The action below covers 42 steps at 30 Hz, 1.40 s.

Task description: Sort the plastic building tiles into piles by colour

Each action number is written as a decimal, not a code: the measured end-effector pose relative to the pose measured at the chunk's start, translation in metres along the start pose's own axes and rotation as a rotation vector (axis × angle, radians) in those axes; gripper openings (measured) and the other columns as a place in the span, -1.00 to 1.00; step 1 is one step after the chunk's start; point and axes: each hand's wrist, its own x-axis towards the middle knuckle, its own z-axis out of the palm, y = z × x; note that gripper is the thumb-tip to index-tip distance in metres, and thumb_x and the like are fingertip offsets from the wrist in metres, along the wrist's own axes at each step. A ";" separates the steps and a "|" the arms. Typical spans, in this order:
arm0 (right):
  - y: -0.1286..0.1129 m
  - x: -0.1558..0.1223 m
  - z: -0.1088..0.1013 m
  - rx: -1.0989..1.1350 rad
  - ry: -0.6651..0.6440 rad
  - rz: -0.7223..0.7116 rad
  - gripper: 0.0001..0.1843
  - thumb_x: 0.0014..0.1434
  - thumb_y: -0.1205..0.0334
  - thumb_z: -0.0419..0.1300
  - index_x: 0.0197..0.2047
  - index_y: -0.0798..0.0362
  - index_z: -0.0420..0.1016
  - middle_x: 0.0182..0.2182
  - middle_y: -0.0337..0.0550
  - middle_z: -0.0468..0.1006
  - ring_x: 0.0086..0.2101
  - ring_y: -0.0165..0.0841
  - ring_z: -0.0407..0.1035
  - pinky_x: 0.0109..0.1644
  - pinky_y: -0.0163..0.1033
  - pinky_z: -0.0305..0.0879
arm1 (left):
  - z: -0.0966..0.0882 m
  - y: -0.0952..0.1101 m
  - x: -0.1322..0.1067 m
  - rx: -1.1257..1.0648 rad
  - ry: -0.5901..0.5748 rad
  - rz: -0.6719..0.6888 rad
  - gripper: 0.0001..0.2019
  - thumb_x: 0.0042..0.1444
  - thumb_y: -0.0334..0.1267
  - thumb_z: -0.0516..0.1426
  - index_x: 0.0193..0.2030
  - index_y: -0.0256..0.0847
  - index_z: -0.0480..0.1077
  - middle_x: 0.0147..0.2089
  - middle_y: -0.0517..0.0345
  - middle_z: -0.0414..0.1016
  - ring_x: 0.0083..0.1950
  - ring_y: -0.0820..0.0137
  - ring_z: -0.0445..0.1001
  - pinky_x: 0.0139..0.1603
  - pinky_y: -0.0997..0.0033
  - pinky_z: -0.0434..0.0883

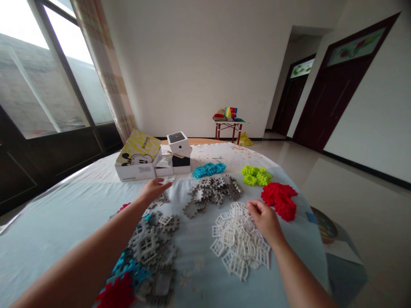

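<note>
My left hand [154, 189] reaches over the far end of a mixed pile of grey interlocking building pieces [150, 244], its fingers stretched out and apart. Just beyond its fingertips lies something small and whitish, too faint to name. Over the far right edge of a heap of white toy window frames [239, 246], my right hand [265, 217] is closed with its fingers curled; whatever it may hold is hidden. Close to that hand sits a pile of red pieces [280, 197]. Between the hands lies a heap of grey pieces [212, 190].
Blue pieces [208, 170] and lime-green pieces [257, 175] lie farther back. A yellow-and-white cartoon box [138, 167] and a white phone box [178, 143] stand at the far left of the cloth-covered table [195, 273]. A small side table [228, 123] stands by the wall.
</note>
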 end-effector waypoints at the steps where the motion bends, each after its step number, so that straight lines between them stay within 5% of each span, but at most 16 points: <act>1: 0.000 0.000 0.000 -0.005 -0.001 -0.002 -0.58 0.12 -0.06 0.00 -0.27 0.11 0.47 -0.51 -0.10 0.53 -0.47 -0.30 0.40 -0.39 -0.29 0.27 | 0.005 0.008 -0.001 -0.047 -0.026 0.035 -0.28 -0.15 0.22 0.07 0.04 -0.33 0.29 -0.10 -0.10 0.48 -0.19 0.27 0.47 -0.19 0.34 0.37; 7: 0.003 0.000 0.000 -0.016 0.007 0.001 -0.59 0.12 -0.06 0.00 -0.28 0.10 0.47 -0.54 -0.14 0.51 -0.49 -0.32 0.39 -0.40 -0.30 0.27 | 0.051 0.069 -0.005 -0.263 -0.089 0.230 -0.25 -0.17 0.19 0.13 0.08 -0.33 0.28 -0.02 -0.10 0.45 -0.13 0.30 0.46 -0.17 0.42 0.39; 11: 0.003 0.000 -0.001 -0.033 0.018 -0.015 -0.61 0.12 -0.03 0.00 -0.29 0.09 0.47 -0.53 -0.14 0.52 -0.47 -0.31 0.40 -0.37 -0.30 0.27 | 0.058 0.086 -0.003 -0.291 -0.077 0.296 -0.28 -0.18 0.16 0.16 0.09 -0.27 0.28 0.07 -0.07 0.40 -0.06 0.29 0.44 -0.05 0.41 0.35; 18: 0.002 0.000 0.000 -0.018 0.010 -0.015 -0.57 0.12 -0.06 -0.01 -0.27 0.12 0.48 -0.53 -0.12 0.52 -0.50 -0.32 0.39 -0.41 -0.30 0.26 | 0.017 0.042 -0.004 -0.169 -0.018 0.251 -0.37 -0.12 0.14 0.11 0.01 -0.27 0.34 -0.03 -0.04 0.47 -0.04 0.25 0.42 -0.03 0.34 0.34; 25: 0.002 0.000 -0.001 -0.024 0.006 -0.015 -0.58 0.11 -0.06 0.00 -0.28 0.11 0.47 -0.54 -0.12 0.51 -0.50 -0.32 0.38 -0.41 -0.30 0.26 | -0.009 -0.009 -0.020 -0.018 -0.192 0.239 -0.49 -0.21 0.16 0.13 -0.24 -0.22 0.45 -0.28 0.08 0.55 -0.21 0.28 0.47 -0.13 0.34 0.38; 33: 0.002 -0.001 -0.002 -0.016 0.016 -0.004 -0.57 0.10 -0.07 0.00 -0.29 0.12 0.47 -0.54 -0.11 0.51 -0.50 -0.32 0.38 -0.41 -0.29 0.27 | -0.018 -0.007 -0.061 0.157 -0.455 0.311 -0.53 -0.36 0.08 0.23 -0.27 -0.12 0.50 -0.30 0.12 0.53 -0.25 0.27 0.44 -0.21 0.39 0.34; 42: 0.000 -0.001 -0.003 -0.015 0.038 -0.004 -0.56 0.10 -0.08 0.00 -0.29 0.12 0.48 -0.54 -0.10 0.52 -0.49 -0.32 0.39 -0.40 -0.30 0.26 | -0.023 -0.010 -0.061 0.249 -0.384 0.333 -0.66 -0.29 0.03 0.20 -0.43 -0.17 0.46 -0.50 0.21 0.38 -0.41 0.38 0.33 -0.40 0.45 0.21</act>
